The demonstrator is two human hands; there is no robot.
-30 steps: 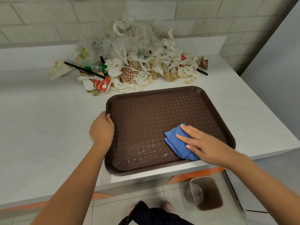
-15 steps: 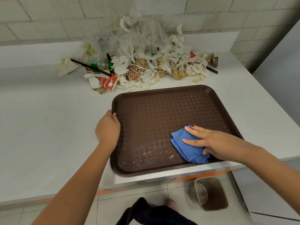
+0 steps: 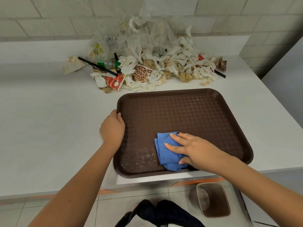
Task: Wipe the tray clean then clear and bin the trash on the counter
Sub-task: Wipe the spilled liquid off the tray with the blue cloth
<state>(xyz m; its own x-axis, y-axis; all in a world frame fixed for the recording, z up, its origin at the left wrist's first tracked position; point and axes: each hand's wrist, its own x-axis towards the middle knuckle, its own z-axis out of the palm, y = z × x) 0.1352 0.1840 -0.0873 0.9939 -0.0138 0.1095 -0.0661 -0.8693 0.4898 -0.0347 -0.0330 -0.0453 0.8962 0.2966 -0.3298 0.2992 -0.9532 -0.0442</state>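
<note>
I press cloth point(image 3: 165, 151) flat-fingered on tray point(image 3: 180, 112), left hand point(image 3: 112, 128) clamped on rim; smears remain, trash point(image 3: 147, 63) unbinned.

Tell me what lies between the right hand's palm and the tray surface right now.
The blue cloth lies there: in the head view the right hand presses it flat onto the tray, near its front edge.

One tray point(image 3: 180, 112), one blue cloth point(image 3: 165, 153), one bin point(image 3: 213, 199), two hands point(image 3: 113, 128), two black straws point(image 3: 96, 66).
</note>
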